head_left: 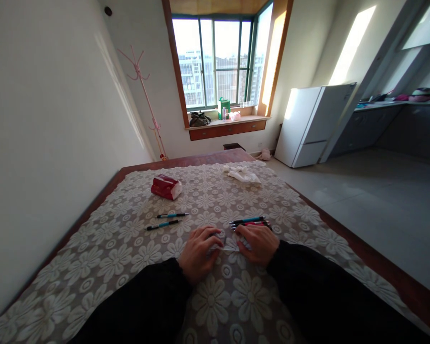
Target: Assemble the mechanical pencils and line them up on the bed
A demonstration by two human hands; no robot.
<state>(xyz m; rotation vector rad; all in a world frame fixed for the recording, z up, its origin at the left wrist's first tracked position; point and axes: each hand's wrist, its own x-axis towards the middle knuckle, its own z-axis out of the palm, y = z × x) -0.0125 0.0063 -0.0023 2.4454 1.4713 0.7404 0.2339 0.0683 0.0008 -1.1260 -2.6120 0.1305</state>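
Note:
My left hand (200, 251) is low over the tablecloth, its fingers curled and pressed on one side of a thin, clear, plastic-like piece (231, 249) with a whitish edge. Curled in a similar way, my right hand (260, 243) has the other side of it. The piece is mostly see-through, so its kind is hard to make out. Just beyond my right hand lie several pens, among them a blue and black pen (249, 220) and a red one (260, 223). Two more blue and black pens, one farther (172, 215) and one nearer (163, 225), rest to the left.
A red tissue pack (164, 187) sits farther back on the flowered tablecloth (136, 255). Crumpled white plastic (244, 176) lies at the back right. The table's wooden edge (344, 234) runs along the right, and a wall (50, 119) stands close on the left.

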